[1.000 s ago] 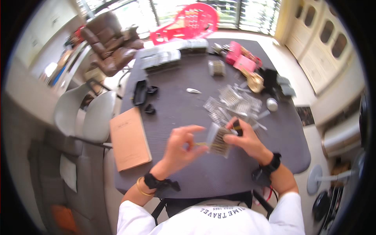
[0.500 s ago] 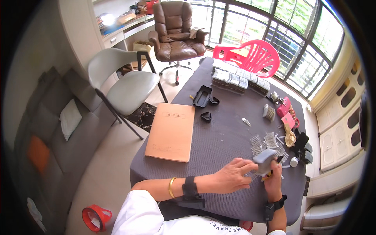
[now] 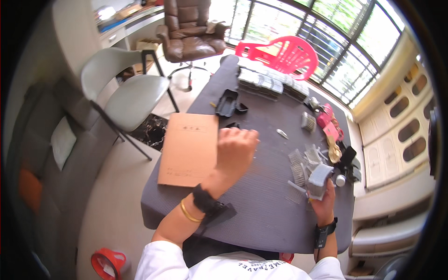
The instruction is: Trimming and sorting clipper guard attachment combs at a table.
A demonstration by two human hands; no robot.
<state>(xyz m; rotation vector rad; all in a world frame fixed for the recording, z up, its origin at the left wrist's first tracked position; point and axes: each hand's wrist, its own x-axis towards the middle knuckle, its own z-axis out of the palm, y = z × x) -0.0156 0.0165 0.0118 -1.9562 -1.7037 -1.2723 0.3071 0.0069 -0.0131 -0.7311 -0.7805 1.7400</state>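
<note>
My right hand (image 3: 323,204) grips a small grey block-shaped bundle (image 3: 320,181) with a pale top, above the right part of the table. My left hand (image 3: 236,145) hovers by the right edge of a tan paper-covered notebook (image 3: 188,149). Its fingers look curled, but the fingertips are hidden and slightly blurred. Just beyond them a small black plastic piece (image 3: 232,125) shows in part. Clear comb-like plastic strips (image 3: 297,166) lie next to the bundle. Farther off sits an open black case (image 3: 227,103).
Grey stacked bundles (image 3: 261,84) line the table's far end. A similar small bundle (image 3: 308,122), a pink pouch (image 3: 325,116), a white cap (image 3: 340,180) and black items (image 3: 347,158) crowd the right edge. A grey chair (image 3: 133,100) stands left, a red plastic chair (image 3: 289,56) behind.
My left hand has left the bundle and swung left and forward to the notebook's edge. The bundle stays in my right hand, now more upright. The whole view has shifted slightly.
</note>
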